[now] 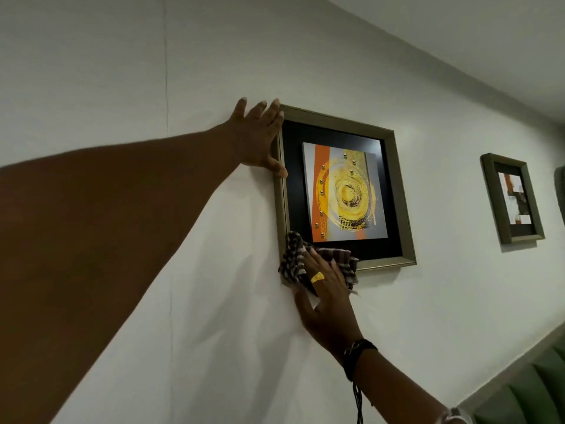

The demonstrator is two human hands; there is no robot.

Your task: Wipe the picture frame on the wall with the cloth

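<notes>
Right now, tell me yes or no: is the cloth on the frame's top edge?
No. The right hand presses the checked cloth against the lower left corner of the picture frame; the left hand steadies the upper left corner.

The lower left corner of the picture frame (394,191) is being covered by the cloth (293,258) and the right hand (324,298). Part of its upper left edge is being hidden by the left hand (260,136). At lower right, a green object (532,390) is being cut off.

A smaller framed picture (512,198) hangs on the white wall (397,87), green upholstery (532,390) below.
</notes>
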